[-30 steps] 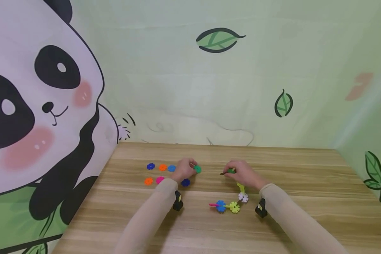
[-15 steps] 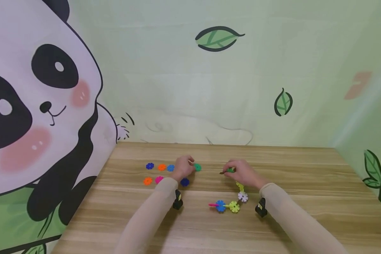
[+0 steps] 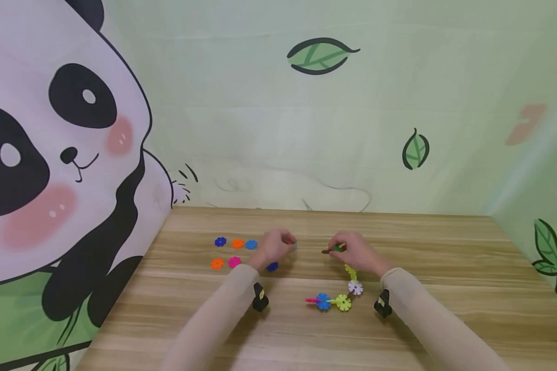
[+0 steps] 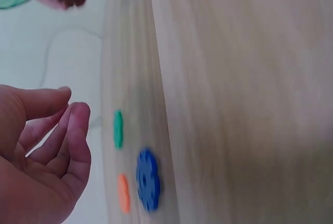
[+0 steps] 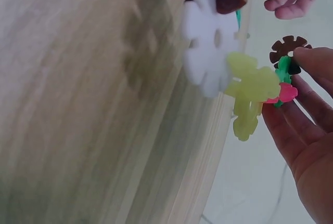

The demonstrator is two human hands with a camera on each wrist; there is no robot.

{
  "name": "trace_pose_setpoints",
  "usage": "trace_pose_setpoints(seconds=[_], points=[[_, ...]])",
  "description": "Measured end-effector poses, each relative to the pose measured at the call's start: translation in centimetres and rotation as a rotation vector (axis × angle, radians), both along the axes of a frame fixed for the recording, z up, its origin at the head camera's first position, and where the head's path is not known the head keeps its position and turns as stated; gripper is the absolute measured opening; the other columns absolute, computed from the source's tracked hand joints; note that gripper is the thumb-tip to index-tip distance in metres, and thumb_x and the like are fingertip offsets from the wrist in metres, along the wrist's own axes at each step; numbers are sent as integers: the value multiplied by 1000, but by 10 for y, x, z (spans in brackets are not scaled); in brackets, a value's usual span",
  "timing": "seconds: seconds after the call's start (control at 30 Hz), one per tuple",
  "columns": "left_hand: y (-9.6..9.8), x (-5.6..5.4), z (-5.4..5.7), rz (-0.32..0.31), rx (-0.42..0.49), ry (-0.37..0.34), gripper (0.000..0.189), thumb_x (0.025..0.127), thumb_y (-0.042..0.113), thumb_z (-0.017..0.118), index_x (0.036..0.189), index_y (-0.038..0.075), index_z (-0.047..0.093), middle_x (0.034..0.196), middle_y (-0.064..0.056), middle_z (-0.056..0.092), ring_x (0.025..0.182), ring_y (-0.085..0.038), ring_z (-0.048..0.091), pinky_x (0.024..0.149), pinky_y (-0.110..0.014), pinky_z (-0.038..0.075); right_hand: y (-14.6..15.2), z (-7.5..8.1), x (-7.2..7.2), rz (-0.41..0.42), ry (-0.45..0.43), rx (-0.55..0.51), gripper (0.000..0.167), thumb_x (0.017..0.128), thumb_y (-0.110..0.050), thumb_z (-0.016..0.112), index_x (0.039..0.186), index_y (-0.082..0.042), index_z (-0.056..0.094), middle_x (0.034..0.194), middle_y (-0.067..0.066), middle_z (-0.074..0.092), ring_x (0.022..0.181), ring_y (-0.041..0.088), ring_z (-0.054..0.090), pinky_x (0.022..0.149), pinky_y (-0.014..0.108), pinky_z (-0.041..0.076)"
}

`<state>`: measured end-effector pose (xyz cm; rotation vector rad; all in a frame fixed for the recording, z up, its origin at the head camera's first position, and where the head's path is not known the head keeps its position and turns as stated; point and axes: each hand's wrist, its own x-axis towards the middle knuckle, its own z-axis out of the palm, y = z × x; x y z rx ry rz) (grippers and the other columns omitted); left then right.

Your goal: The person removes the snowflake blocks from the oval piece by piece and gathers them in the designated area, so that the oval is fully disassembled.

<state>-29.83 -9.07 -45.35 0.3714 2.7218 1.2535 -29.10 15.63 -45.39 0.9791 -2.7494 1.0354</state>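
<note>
My left hand (image 3: 276, 246) hovers over the table with fingers loosely curled and thumb near the index fingertip; the left wrist view shows nothing between them. Beyond its fingertips a green snowflake disc (image 4: 118, 129) lies on the table, mostly hidden by the hand in the head view. My right hand (image 3: 353, 251) pinches the far end of a chain of interlocked snowflake discs. At that end are a brown disc (image 5: 285, 50), a green disc (image 5: 283, 69) and a pink one (image 5: 283, 94). Yellow discs (image 5: 244, 96) and a white disc (image 5: 208, 42) follow.
The chain curves toward me on the table, ending in a yellow disc (image 3: 343, 302), a blue disc (image 3: 323, 301) and a pink disc (image 3: 312, 300). Loose discs lie at left: dark blue (image 3: 220, 241), orange (image 3: 238, 243), light blue (image 3: 251, 245) and pink (image 3: 234, 262), among others.
My left hand has shifted slightly right, so it now covers most of the green disc that showed beside its fingers. The right hand keeps its pinch on the chain, nearly still.
</note>
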Motion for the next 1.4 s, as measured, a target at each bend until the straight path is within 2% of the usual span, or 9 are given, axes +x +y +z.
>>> trace_pose_setpoints(seconds=[0.1, 0.2, 0.37, 0.53, 0.8, 1.13, 1.4], points=[[9, 9, 0, -65, 56, 12, 15, 86, 2, 67, 100, -3, 66, 91, -8, 66, 86, -20, 61, 76, -29, 50, 0, 1, 0, 4, 4, -7, 10, 82, -2, 71, 85, -11, 68, 87, -2, 65, 82, 15, 61, 72, 30, 54], [19, 14, 0, -115, 113, -9, 17, 85, 2, 68, 101, -5, 66, 93, -9, 67, 86, -19, 62, 76, -29, 50, 1, 0, 0, 18, 11, -21, 11, 82, -1, 71, 85, -11, 67, 88, -1, 65, 83, 16, 62, 73, 31, 54], [33, 17, -2, -142, 141, -13, 19, 84, 3, 70, 101, -4, 66, 95, -9, 67, 85, -18, 62, 76, -27, 50, 2, -1, -1, 39, 11, -40, 11, 82, 1, 70, 86, -9, 67, 89, 1, 65, 86, 21, 63, 75, 33, 54], [42, 17, -6, -132, 162, 9, 16, 82, 1, 71, 98, -1, 66, 93, -10, 67, 84, -17, 62, 74, -26, 50, 1, -2, -1, 51, -1, -55, 11, 82, 1, 69, 88, -8, 67, 91, 3, 65, 88, 23, 64, 76, 34, 54], [53, 15, -8, -116, 170, 27, 12, 82, 3, 72, 92, 3, 66, 86, -3, 65, 80, -14, 60, 71, -24, 50, 2, -2, 0, 62, 6, -67, 10, 83, 1, 68, 88, -7, 67, 91, 3, 65, 87, 21, 64, 77, 35, 54], [55, 15, -12, -100, 169, 32, 5, 85, 6, 70, 86, 7, 65, 80, 1, 62, 74, -10, 56, 66, -22, 48, 3, -3, 0, 79, -7, -84, 13, 81, 3, 69, 90, -6, 66, 93, 5, 65, 91, 24, 63, 78, 37, 54], [55, 15, -11, -90, 180, 39, 5, 85, 5, 69, 87, 6, 64, 80, 0, 62, 74, -10, 57, 66, -22, 48, 10, -3, 4, 12, -142, -43, 16, 82, -4, 72, 92, -8, 60, 95, 3, 62, 95, 25, 62, 79, 33, 53]])
